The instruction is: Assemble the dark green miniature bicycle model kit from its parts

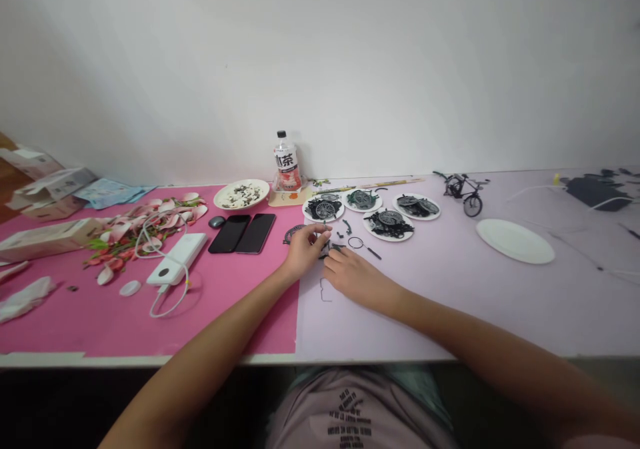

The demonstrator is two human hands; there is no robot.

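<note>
My left hand point(307, 248) is closed in a pinch, with a small dark plastic part point(324, 224) showing at its fingertips. Right beside it, my right hand point(354, 274) lies low over the table, its fingers bent together around dark pieces that they mostly hide. Past my left hand a black toy wheel point(293, 234) rests on the pink sheet. Loose black parts point(347, 226) and a thin ring with a handle point(356, 242) lie just beyond my right hand. A bent thin wire shape point(324, 292) is on the lilac sheet below the hands.
Several white plates point(395, 236) of black model parts stand behind the hands. A model bicycle point(465, 192) and a white plate point(515, 240) are to the right. Leftward are two phones point(243, 234), a power bank point(177, 260), artificial petals point(150, 226), a bowl point(241, 194) and a drink bottle point(287, 166).
</note>
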